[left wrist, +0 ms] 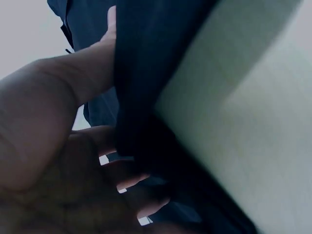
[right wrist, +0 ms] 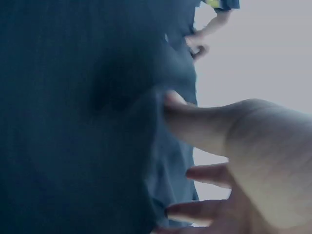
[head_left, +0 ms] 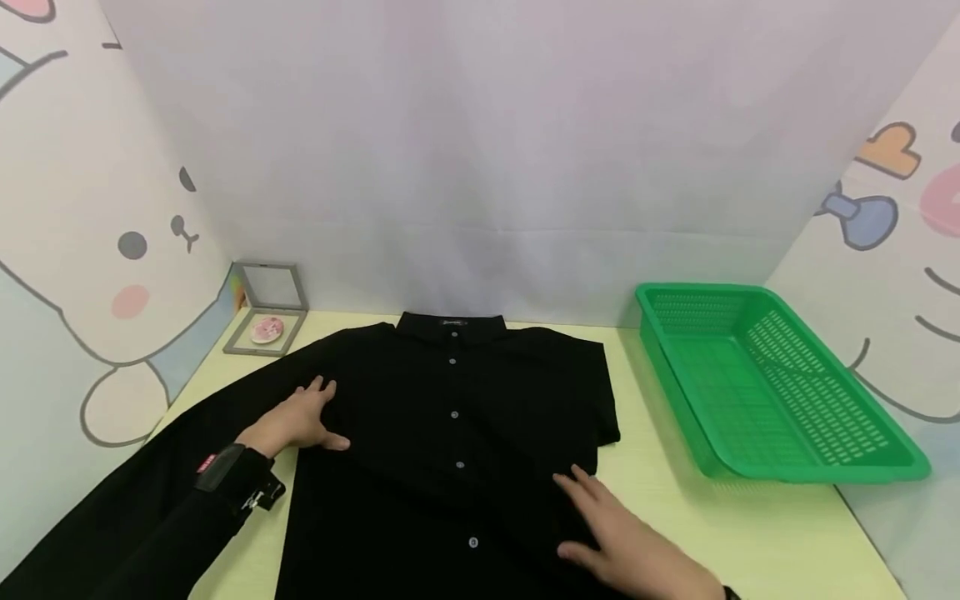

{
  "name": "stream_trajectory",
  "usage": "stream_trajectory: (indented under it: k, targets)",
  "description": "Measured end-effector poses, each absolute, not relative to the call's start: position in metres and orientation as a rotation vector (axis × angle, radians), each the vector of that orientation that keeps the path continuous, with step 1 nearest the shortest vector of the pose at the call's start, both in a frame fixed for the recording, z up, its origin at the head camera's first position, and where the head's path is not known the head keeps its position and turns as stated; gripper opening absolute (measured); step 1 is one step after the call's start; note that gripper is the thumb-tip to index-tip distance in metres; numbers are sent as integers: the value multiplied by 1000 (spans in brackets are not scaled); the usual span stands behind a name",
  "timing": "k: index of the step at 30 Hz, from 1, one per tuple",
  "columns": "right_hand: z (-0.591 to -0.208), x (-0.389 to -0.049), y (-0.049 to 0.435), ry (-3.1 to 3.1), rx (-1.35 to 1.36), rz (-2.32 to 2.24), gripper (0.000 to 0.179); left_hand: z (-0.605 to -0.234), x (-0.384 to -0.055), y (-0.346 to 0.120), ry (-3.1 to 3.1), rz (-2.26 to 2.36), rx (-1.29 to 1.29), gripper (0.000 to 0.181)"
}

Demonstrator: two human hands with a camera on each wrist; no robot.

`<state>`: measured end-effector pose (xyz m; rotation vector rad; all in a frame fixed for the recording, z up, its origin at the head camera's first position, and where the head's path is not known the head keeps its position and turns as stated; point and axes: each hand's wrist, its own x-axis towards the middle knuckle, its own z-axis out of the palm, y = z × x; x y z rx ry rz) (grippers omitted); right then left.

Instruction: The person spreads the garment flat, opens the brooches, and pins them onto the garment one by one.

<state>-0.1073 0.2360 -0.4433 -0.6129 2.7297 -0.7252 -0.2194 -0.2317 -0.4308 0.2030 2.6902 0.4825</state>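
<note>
A black button-up shirt [head_left: 420, 417] lies front up on the table, its collar [head_left: 452, 327] at the far side and a column of light buttons down the middle. One long sleeve [head_left: 172, 433] stretches to the lower left; on the right only a short length of sleeve [head_left: 600, 392] shows. My left hand [head_left: 296, 417] rests with spread fingers on the shirt near that long sleeve's underarm. Low on the shirt's right side edge, my right hand [head_left: 622, 542] touches the cloth with fingers extended. In the right wrist view the thumb [right wrist: 190, 114] meets a raised fold.
A green plastic basket [head_left: 675, 392] stands at the right of the pale yellow table [head_left: 765, 542]. At the back left is an open grey-framed case [head_left: 300, 321] holding a round pink-and-white piece [head_left: 267, 330]. A white curtain [head_left: 480, 150] hangs behind, with cartoon-printed panels at both sides.
</note>
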Motion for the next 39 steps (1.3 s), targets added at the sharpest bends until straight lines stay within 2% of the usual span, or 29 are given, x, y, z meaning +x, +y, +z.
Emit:
stream_trajectory:
  k: [2, 5, 10, 14, 18, 20, 22, 26, 29, 31, 34, 39]
  targets:
    - [-440, -120, 242, 2895, -604, -746, 65, -429, -221, -235, 2680, 490, 210, 108]
    - [-438, -145, 258, 3089, -433, -661, 49, -428, -221, -233, 2671, 501, 200, 107]
    - [-444, -177, 276, 3026, -240, -570, 40, -426, -222, -227, 2663, 486, 164, 106]
    - [-453, -189, 276, 2984, -148, -739, 23, -426, -225, -222, 2671, 467, 182, 104]
    - [-456, -194, 273, 2977, -46, -857, 13, -427, -212, -207, 2763, 392, 213, 92]
    - [-453, -196, 271, 2990, -23, -911, 14, -427, -196, -194, 2799, 408, 267, 86]
    - [-448, -198, 269, 3044, -26, -950, 19, -428, -175, -182, 2744, 495, 339, 89]
    - [-433, -203, 258, 3237, -78, -980, 27, -435, -134, -176, 2470, 646, 414, 119]
    - [-423, -206, 249, 3400, -144, -1015, 27, -453, -117, -189, 2432, 553, 443, 140]
    - [-418, -207, 243, 3470, -192, -1061, 25, -464, -111, -197, 2473, 484, 450, 147]
    - [-412, -209, 233, 3481, -240, -1145, 24, -469, -111, -203, 2507, 399, 456, 145]
    - [-401, -212, 213, 3376, -223, -1127, 35, -451, -110, -194, 2504, 271, 436, 131]
